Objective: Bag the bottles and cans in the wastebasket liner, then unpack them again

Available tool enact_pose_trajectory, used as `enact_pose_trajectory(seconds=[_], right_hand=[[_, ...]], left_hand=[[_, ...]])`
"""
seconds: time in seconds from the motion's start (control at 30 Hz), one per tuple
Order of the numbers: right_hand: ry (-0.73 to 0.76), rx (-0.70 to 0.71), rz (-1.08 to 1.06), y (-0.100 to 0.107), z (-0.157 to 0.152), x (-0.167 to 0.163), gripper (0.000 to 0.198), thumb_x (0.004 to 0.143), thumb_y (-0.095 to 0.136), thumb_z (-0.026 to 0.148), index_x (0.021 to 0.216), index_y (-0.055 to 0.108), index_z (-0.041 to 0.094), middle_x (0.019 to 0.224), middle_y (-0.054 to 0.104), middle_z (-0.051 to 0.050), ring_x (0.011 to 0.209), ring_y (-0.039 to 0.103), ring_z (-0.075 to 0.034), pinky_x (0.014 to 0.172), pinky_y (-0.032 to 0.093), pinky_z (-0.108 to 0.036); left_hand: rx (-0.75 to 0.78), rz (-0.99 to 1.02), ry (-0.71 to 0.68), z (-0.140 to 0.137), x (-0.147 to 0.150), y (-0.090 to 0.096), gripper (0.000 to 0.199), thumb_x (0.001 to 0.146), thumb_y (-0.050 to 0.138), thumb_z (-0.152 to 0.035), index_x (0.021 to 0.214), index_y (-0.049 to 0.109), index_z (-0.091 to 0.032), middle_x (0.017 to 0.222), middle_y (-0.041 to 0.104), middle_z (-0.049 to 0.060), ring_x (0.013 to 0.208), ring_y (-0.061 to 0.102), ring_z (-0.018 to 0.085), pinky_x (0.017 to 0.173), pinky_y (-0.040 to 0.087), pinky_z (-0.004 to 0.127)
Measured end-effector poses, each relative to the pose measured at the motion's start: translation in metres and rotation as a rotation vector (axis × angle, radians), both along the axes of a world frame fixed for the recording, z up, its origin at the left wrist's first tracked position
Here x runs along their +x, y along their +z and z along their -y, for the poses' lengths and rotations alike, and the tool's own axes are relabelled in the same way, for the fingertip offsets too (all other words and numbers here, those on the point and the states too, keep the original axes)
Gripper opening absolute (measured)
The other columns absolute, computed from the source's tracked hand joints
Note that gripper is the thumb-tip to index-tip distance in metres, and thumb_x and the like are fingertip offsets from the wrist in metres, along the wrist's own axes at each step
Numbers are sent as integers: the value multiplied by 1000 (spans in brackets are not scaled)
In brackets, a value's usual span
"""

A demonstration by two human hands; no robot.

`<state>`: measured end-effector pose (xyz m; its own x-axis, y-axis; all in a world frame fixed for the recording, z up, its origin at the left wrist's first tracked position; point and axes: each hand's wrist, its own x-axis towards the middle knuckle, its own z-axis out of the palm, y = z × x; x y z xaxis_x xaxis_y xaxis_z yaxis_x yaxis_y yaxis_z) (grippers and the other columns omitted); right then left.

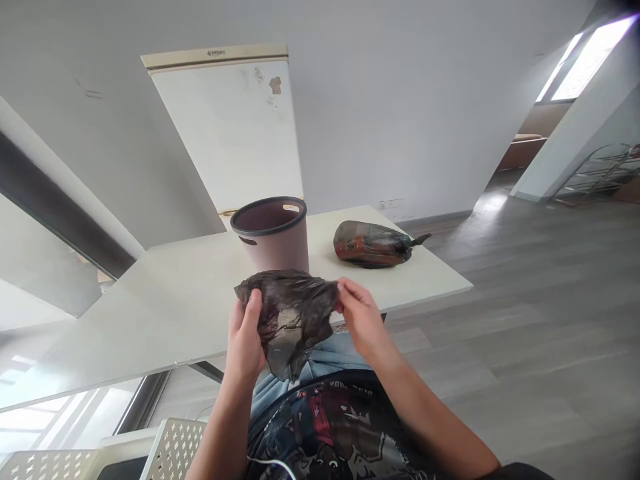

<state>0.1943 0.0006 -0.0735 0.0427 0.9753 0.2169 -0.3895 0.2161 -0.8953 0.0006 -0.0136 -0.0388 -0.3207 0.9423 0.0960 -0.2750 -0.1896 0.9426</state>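
Observation:
A thin black plastic bag is stretched between both hands in front of my body, just over the table's near edge. My left hand grips its left side, thumb on top and fingers behind. At its upper right corner, my right hand pinches the plastic between thumb and fingertips. Behind the bag stands an upright pinkish trash can with a dark rim and oval handle holes; the bag hides its base. To the right lies a knotted dark plastic bag on its side, with orange packaging showing through.
The white table runs to the left and ends at a corner on the right. A white refrigerator stands behind it against the wall. Perforated cream baskets sit at the lower left. Grey wood floor stretches to the right.

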Motion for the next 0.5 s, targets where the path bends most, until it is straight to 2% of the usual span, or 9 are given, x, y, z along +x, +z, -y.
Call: enact_pose_trajectory(seconds=[0.13,0.2,0.27,0.3,0.33,0.4,0.43,0.47,0.5], right_hand=[[-73,-130,-359,6,-16,38,20,85,80,42,89,70,25,96,71,-2,86,59,-19,76,50,-32],[-69,-185,-396,6,-24,58,21,81,79,39,94,71,25,102,72,-4,91,62,-22,78,53,-36],[-185,-187,-300,3,-25,73,19,77,76,33,93,71,24,100,70,-5,87,61,-22,73,52,-36],[-340,-139,-208,2,-21,77,20,76,73,29,95,71,25,100,68,-5,87,60,-22,72,52,-35],[-558,-52,-102,2,-13,78,24,75,71,27,99,71,26,102,67,-4,89,60,-22,72,52,-36],[-984,228,123,5,12,69,31,76,67,23,107,70,29,108,65,-6,96,62,-25,77,53,-40],[-1078,388,230,8,28,61,30,79,66,23,108,71,29,109,65,-7,99,63,-28,79,54,-44],[-1001,531,337,13,43,50,24,82,65,24,105,72,29,107,66,-9,99,64,-30,80,55,-48],[-769,642,445,19,55,38,18,86,62,25,99,74,30,100,67,-9,94,65,-31,79,56,-49]], left_hand=[[42,-132,-253,1,-18,8,39,84,84,-47,108,70,-20,89,73,3,74,68,14,68,55,23],[47,-177,-322,1,-25,11,33,84,85,-43,97,65,-20,78,66,-1,63,59,10,58,46,18],[50,-184,-289,0,-29,12,33,87,82,-44,89,58,-21,68,56,-5,54,49,7,51,37,16],[57,-189,-235,0,-30,12,34,89,79,-45,86,56,-21,64,51,-6,51,43,7,48,33,16],[67,-207,-165,0,-29,12,35,91,76,-47,83,54,-21,62,46,-7,50,39,7,47,30,16],[97,-286,-36,1,-25,11,37,95,70,-48,77,51,-21,60,40,-7,49,34,7,46,26,18],[117,-341,4,3,-21,12,38,97,67,-48,75,51,-21,60,39,-6,51,35,8,46,27,19],[145,-407,20,7,-16,13,37,99,64,-46,74,52,-21,60,40,-5,52,36,9,47,29,20],[183,-484,3,12,-12,16,37,100,62,-43,73,52,-21,60,41,-5,54,37,10,48,31,20]])
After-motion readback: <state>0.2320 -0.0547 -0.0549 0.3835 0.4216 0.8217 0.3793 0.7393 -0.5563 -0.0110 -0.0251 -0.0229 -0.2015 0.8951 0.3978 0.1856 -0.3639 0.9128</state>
